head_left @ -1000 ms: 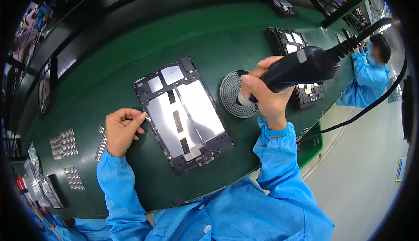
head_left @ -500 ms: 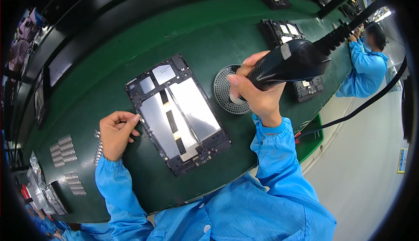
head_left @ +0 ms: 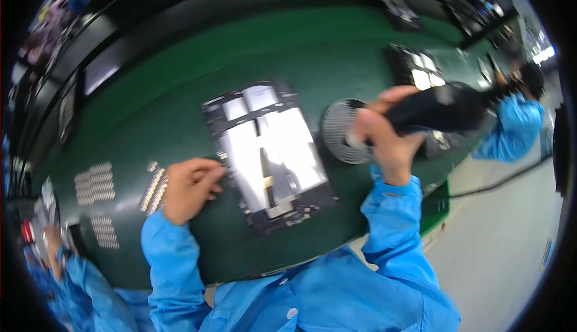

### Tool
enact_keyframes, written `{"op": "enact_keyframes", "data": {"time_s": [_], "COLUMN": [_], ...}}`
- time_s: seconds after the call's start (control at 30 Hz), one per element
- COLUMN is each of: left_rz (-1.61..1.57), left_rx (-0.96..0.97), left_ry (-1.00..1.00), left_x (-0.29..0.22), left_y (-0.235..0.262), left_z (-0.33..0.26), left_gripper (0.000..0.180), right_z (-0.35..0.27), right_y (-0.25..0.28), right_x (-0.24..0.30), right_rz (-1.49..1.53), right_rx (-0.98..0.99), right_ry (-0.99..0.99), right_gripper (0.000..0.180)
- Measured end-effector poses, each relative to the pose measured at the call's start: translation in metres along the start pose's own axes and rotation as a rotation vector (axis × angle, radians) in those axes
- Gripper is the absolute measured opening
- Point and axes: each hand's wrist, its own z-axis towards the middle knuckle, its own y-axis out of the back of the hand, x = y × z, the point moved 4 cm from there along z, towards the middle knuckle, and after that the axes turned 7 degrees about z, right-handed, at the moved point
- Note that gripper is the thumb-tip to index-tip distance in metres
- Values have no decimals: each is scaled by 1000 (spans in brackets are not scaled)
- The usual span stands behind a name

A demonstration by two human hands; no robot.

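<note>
An opened tablet (head_left: 281,203), with a black frame and shiny silver panels, lies flat before me. My left hand (head_left: 193,189) is at its left edge, thumb and forefinger pinched together; anything between them is too blurred to see, and so is whether they touch the frame. My right hand (head_left: 389,143) grips a black electric screwdriver (head_left: 442,108) with a cord; its working tip is hidden behind my fingers. Underneath that hand lies a round grey plate (head_left: 338,132) full of small holes, partly covered by my fingers.
Strips of small metal parts (head_left: 95,183) lie at the left, with another strip (head_left: 154,186) beside my left hand. More tablet bodies (head_left: 415,67) sit beyond the screwdriver. Co-workers in blue are at the far right (head_left: 512,124) and lower left (head_left: 90,284). A green bin (head_left: 442,215) stands below the edge.
The whole view has shifted and blurred, setting the tablet and both hands further right in the picture. Both hands keep their grips. A co-worker's arm now shows at lower left.
</note>
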Motion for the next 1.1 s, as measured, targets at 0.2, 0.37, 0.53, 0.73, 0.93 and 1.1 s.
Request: {"op": "enact_keyframes", "data": {"time_s": [0.2,0.37,0.53,0.73,0.93,1.1], "left_rz": [33,31,50,76,56,47], "left_rx": [8,-29,-77,-100,-104,-104], "left_ry": [-95,-145,-235,-293,-302,-295], "left_x": [-10,-4,-8,-8,-7,-10], "left_y": [-18,-21,-20,-18,-18,-17], "left_z": [-5,-7,-7,-7,-7,-7], "left_gripper": [16,16,17,16,15,15], "right_z": [17,12,10,8,8,8], "right_y": [-84,-159,-172,-174,-175,-174], "right_x": [-1,-35,-58,-66,-68,-68], "right_rz": [213,157,144,148,118,104], "right_rx": [232,445,453,431,492,487], "right_ry": [20,-39,-110,-159,-133,-153], "right_gripper": [34,35,33,31,34,34]}}
